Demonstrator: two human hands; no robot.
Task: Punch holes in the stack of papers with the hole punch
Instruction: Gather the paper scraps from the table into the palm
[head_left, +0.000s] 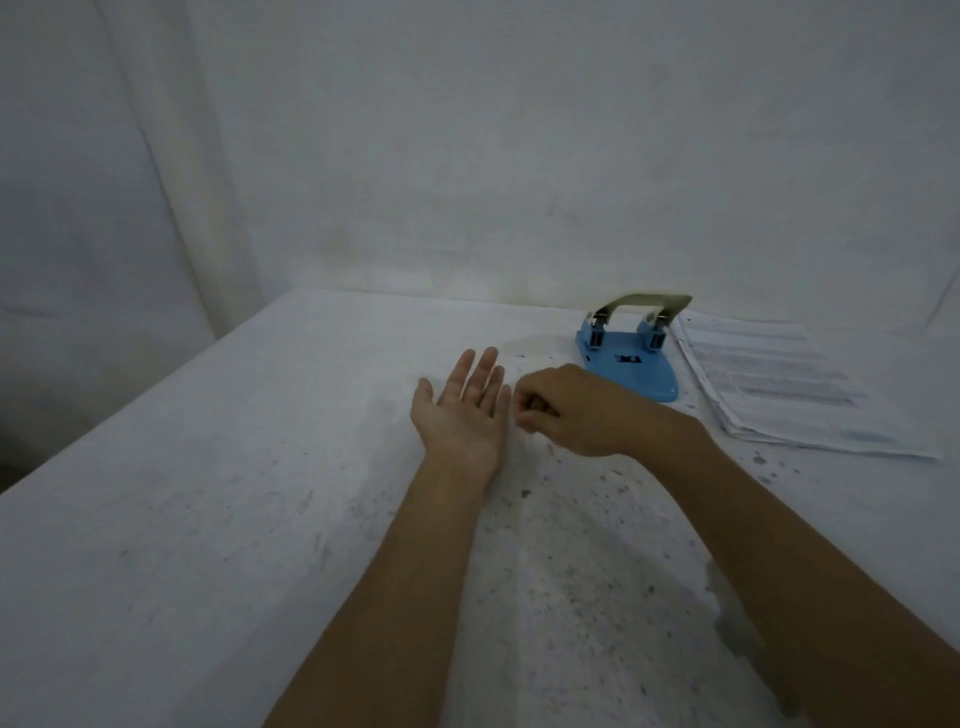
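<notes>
Left hand (464, 410) lies flat, palm up, fingers straight and spread a little, holding nothing; it rests on or just over the bench (208, 519). Right hand (569, 413) just beside it, knuckles up, fingers curled in toward the thumb; whether anything small is pinched there cannot be told. Blue hole punch (628, 364) with metal lever raised stands on the bench beyond the right hand, near it but apart. Stack of papers (789, 387), printed, lies flat just right of the punch, not in its slot. Bench surface white, speckled with dark flecks.
</notes>
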